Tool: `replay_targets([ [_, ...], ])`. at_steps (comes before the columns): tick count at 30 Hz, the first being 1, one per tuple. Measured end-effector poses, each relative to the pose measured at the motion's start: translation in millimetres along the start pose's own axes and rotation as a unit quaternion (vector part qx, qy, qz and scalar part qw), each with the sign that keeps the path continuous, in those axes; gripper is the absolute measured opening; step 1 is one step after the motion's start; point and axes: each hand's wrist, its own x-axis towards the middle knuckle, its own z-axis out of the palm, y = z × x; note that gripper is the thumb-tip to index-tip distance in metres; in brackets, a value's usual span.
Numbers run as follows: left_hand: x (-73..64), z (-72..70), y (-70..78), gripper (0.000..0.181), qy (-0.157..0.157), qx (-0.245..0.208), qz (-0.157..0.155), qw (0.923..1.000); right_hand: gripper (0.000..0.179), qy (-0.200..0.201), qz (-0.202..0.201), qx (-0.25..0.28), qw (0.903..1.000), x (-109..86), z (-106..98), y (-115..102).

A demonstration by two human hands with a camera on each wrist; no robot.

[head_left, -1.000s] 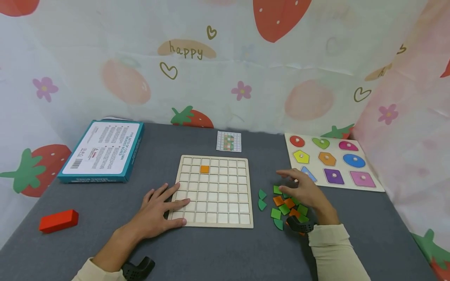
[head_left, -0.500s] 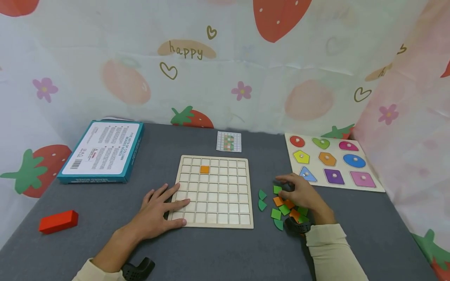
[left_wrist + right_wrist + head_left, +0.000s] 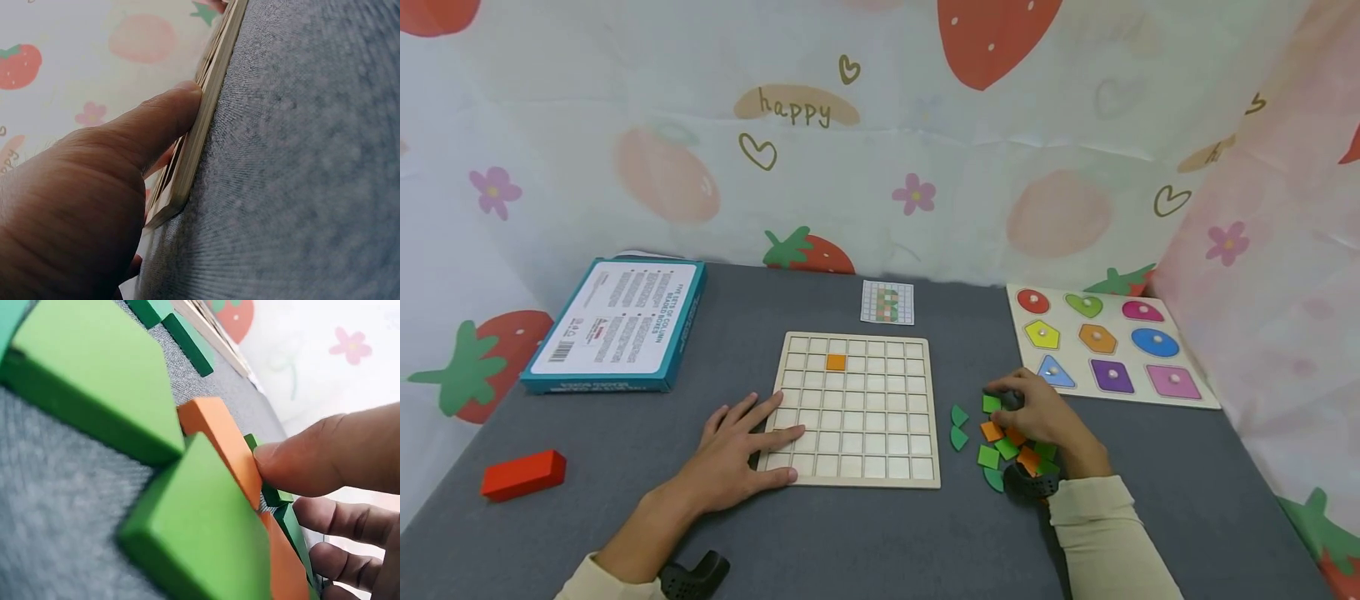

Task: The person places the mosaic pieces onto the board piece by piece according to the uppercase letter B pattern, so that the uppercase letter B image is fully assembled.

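A pale wooden grid board [image 3: 877,486] lies mid-table with one orange square tile [image 3: 836,362] in an upper cell. My left hand [image 3: 737,454] rests spread on the board's left side; in the left wrist view, the thumb [image 3: 169,112] lies along its edge. To the right of the board, my right hand [image 3: 1037,412] is low over a pile of orange and green tiles. In the right wrist view its thumb [image 3: 294,462] appears to touch a loose orange tile [image 3: 222,440] beside a green square tile [image 3: 206,525]. The fingertips stand apart from the thumb, and no pinched tile shows.
Two dark green rounded pieces [image 3: 958,427] lie between board and pile. A small printed pattern card [image 3: 887,302] is behind the board. At the back right lies a shape puzzle [image 3: 1112,350]. A teal box [image 3: 613,325] and a red block [image 3: 523,476] are on the left.
My right hand has lowered onto the pile and shifted slightly left, its fingers bending more. The left hand and the board have stayed in place.
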Motion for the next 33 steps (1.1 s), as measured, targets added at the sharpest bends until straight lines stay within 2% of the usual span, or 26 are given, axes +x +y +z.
replay_targets([
  [4,-0.2,-0.5,0.2,0.06,0.0,0.002,-0.002,1.0,0.032,-0.004,0.022,0.004,0.9997,1.3,0.3,-1.9],
  [9,-0.4,-0.4,-0.1,0.061,-0.001,0.002,-0.002,1.0,0.025,0.02,0.033,-0.001,0.9993,3.1,3.4,-3.9],
  [17,1.0,0.1,-0.3,0.061,-0.004,-0.004,0.0,1.0,0.019,0.053,0.004,-0.048,0.9974,1.5,7.1,-3.7],
  [21,1.3,0.6,-0.5,0.061,-0.005,-0.003,-0.003,1.0,0.018,0.064,-0.012,-0.053,0.9965,0.9,8.2,-0.9],
  [28,0.5,0.0,-1.0,0.061,-0.003,-0.006,-0.002,1.0,0.026,0.042,-0.017,-0.035,0.9983,-0.9,6.4,1.6],
  [33,0.6,0.0,-0.9,0.062,-0.005,-0.01,-0.004,0.9999,0.025,0.042,-0.031,-0.054,0.9971,-0.7,6.0,0.9],
])
